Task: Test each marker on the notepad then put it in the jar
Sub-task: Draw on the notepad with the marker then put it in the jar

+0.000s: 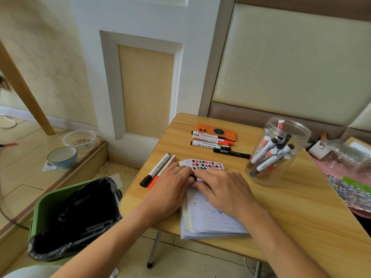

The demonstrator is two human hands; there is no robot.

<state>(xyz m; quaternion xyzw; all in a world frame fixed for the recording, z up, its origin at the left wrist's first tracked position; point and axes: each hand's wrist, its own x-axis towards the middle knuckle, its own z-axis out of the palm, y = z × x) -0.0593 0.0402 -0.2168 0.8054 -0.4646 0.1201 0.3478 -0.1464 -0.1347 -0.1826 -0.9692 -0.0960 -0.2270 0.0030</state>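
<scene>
Taking the notepad [210, 215] as the landmark: far to its left, off the table [281, 207] and below its edge, stands a green bin [66, 217] lined with a black bag, its rim close to the table's left corner. Just left of the notepad's top lie two markers [158, 170] side by side, one black-capped, one red-capped, apparently not yet tested.

Over the notepad's upper half both hands meet. The left hand [170, 189] and the right hand [224, 193] curl around one marker in hand [193, 177], of which only a dark end shows between the fingers; I judge they are pulling off or pushing on its cap, though which I cannot tell. The page already carries many red and black test blots and some blue scribble.

Behind the notepad four more markers [214, 143] wait beside an orange case [218, 131]. To the right, near the table's right side, the jar [277, 151] holds a good number of finished markers, so the work seems past halfway, with about seven left.

Bare tabletop lies between notepad and jar, giving an open path; the notepad itself overhangs the near edge.
</scene>
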